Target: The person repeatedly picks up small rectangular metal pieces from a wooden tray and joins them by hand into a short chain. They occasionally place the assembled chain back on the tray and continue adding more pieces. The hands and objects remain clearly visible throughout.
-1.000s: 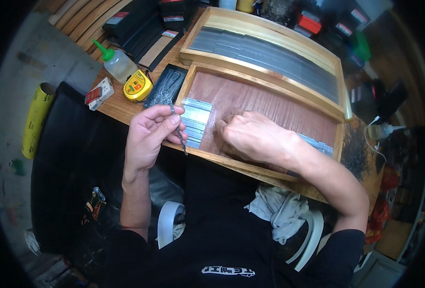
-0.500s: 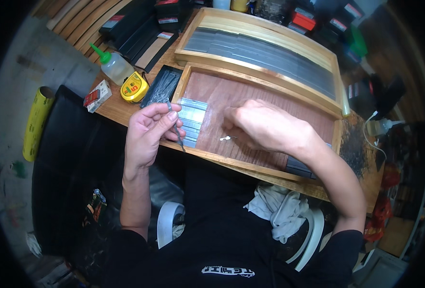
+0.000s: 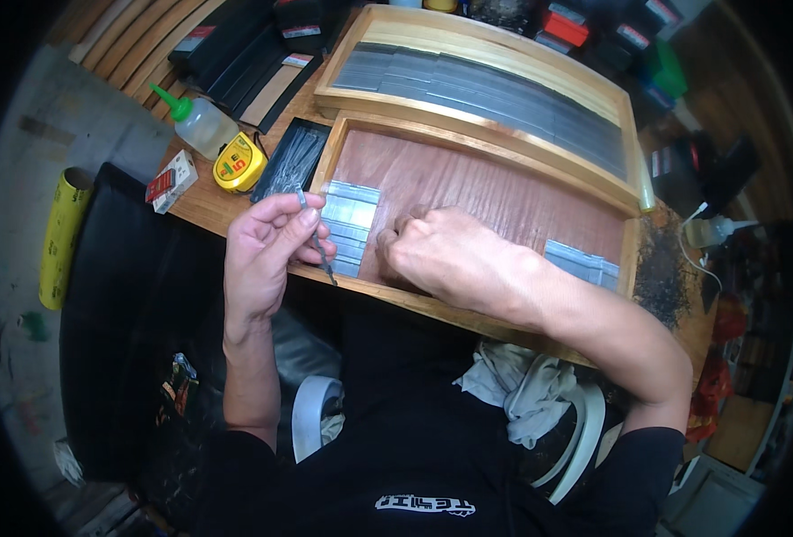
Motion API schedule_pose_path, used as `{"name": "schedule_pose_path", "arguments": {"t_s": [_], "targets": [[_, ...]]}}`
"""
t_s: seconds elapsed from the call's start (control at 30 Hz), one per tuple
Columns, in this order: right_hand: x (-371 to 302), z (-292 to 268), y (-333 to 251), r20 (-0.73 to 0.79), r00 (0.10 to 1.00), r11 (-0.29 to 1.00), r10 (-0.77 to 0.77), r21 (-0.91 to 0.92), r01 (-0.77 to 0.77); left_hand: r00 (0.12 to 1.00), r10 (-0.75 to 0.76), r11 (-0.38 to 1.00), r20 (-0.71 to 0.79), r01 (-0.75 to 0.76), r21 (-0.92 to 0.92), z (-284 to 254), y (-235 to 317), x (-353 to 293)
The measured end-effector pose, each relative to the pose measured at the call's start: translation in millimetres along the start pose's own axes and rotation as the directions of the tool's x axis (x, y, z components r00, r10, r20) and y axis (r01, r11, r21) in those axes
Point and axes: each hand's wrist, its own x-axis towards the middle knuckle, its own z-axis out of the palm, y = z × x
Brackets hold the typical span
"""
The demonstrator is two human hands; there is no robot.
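Note:
My left hand (image 3: 269, 246) pinches a thin dark grey strip (image 3: 317, 240) between thumb and fingers, tilted above the left front corner of a shallow wooden tray (image 3: 477, 143). Just right of it, flat grey strips (image 3: 351, 228) lie side by side against the tray's left wall. Low over the tray floor, my right hand (image 3: 454, 255) is closed with its fingers curled down. Its fingertips are hidden, so whatever they hold cannot be made out. More grey strips (image 3: 582, 264) lie at the tray's right end, behind my right forearm.
Behind the tray stands a second wooden tray (image 3: 495, 130) with rows of grey strips. To the left are a black box of loose strips (image 3: 293, 159), a yellow tape measure (image 3: 239, 164), a green-tipped bottle (image 3: 201, 125) and a small carton (image 3: 172, 182). A white cord (image 3: 696, 255) lies at the right.
My right hand has moved left and nearer to me, covering the spot where a small white piece lay. The left hand still holds its strip. The whole view has shifted slightly.

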Motion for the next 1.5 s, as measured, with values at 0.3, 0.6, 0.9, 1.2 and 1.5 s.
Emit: {"name": "schedule_pose_path", "arguments": {"t_s": [0.3, 0.6, 0.9, 1.2, 1.5], "targets": [[-14.4, 25.7, 15.1, -0.221, 0.965, 0.979, -0.142, -0.176, 0.104, 0.999, -0.025, 0.999, 0.028, 0.024, 0.038, 2.5, 5.9, 3.7], [-32.0, -1.2, 0.0, -0.609, 0.669, 0.903, -0.426, -0.327, 0.278, 0.94, -0.171, 0.98, 0.295, 0.192, -0.043, 36.2, 11.9, 6.4], [-51.5, 12.0, 1.2, -0.556, 0.564, 0.791, -0.611, -0.46, 0.403, 0.951, -0.108, 0.916, 0.289, 0.208, -0.343, 63.9, 1.4, -7.4], [-64.1, 18.3, -12.0, -0.741, 0.667, 0.952, -0.076, 0.145, 0.269, 0.984, -0.06, 0.922, 0.169, 0.12, -0.369, 56.3, -2.0, -7.6], [-61.2, 43.3, -28.9, -0.752, 0.63, 0.864, 0.193, 0.435, 0.255, 0.99, -0.049, 0.921, 0.129, 0.095, -0.378, 64.5, -5.0, -12.8]]}}
